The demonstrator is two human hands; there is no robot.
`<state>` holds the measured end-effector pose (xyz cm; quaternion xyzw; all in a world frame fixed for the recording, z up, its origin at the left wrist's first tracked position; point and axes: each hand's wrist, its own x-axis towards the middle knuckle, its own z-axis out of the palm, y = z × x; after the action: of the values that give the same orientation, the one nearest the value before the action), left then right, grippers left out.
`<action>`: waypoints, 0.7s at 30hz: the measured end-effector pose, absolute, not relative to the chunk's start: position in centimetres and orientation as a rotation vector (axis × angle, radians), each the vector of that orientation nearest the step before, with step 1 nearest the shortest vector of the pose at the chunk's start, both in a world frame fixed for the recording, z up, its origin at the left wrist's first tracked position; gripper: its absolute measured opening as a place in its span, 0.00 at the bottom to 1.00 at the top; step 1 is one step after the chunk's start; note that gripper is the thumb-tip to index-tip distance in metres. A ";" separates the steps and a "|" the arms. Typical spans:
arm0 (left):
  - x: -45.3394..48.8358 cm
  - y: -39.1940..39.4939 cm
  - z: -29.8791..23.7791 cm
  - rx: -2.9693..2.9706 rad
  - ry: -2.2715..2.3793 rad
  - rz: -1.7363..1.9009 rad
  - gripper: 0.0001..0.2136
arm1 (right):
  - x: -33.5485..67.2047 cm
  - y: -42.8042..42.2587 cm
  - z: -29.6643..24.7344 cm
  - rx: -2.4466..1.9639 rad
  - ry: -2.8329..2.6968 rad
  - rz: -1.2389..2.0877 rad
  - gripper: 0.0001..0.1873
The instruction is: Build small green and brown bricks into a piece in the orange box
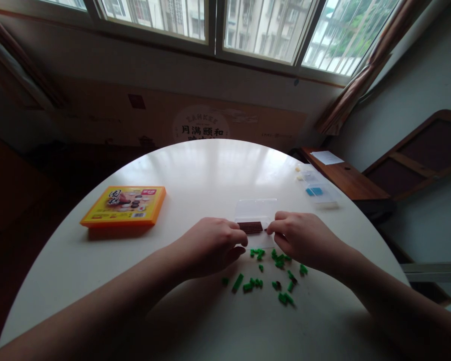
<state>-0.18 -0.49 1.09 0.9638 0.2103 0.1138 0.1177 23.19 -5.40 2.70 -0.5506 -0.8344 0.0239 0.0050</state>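
Note:
A dark brown studded plate (250, 227) lies in an opened clear plastic case (256, 202) on the white table. My left hand (218, 246) is at the plate's left end, its fingers curved and the thumb apart from them; nothing shows between them. Just right of the plate, my right hand (302, 234) has its fingertips closed on a tiny dark brick (265, 230), too small to make out well. Loose green bricks (248, 287) are scattered on the near side of the case, a long green brick (238, 283) and a few dark pieces among them.
An orange and yellow board-game box (124, 206) lies at the left of the round white table (195, 175). At the right stands another clear plastic case (323, 188) with blue pieces (314, 191). Beyond the table's right edge is a wooden desk (355, 180) with papers (326, 158).

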 end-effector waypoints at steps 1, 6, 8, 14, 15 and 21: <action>-0.2 -0.5 1.1 2.821 0.610 0.338 0.06 | 23.2 -5.4 2.7 -1.726 -2.612 0.071 0.12; -0.2 -0.5 1.1 2.831 0.591 0.366 0.05 | 23.2 -5.5 2.7 -1.712 -2.587 0.060 0.14; -0.2 -0.5 1.1 2.836 0.594 0.359 0.05 | 23.2 -5.6 2.7 -1.715 -2.569 0.033 0.14; -0.2 -0.5 1.0 2.830 0.610 0.361 0.05 | 23.1 -5.7 2.6 -1.724 -2.570 0.018 0.13; -0.2 -0.5 1.0 2.829 0.607 0.365 0.05 | 23.0 -5.7 2.6 -1.728 -2.577 0.020 0.13; -0.2 -0.6 1.0 2.836 0.604 0.368 0.05 | 22.8 -5.4 2.4 -1.752 -2.589 -0.005 0.11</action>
<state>-0.22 -0.57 0.96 0.9645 0.2055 0.1252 0.1092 22.84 -5.43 2.36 -0.5605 -0.8281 -0.0017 0.0078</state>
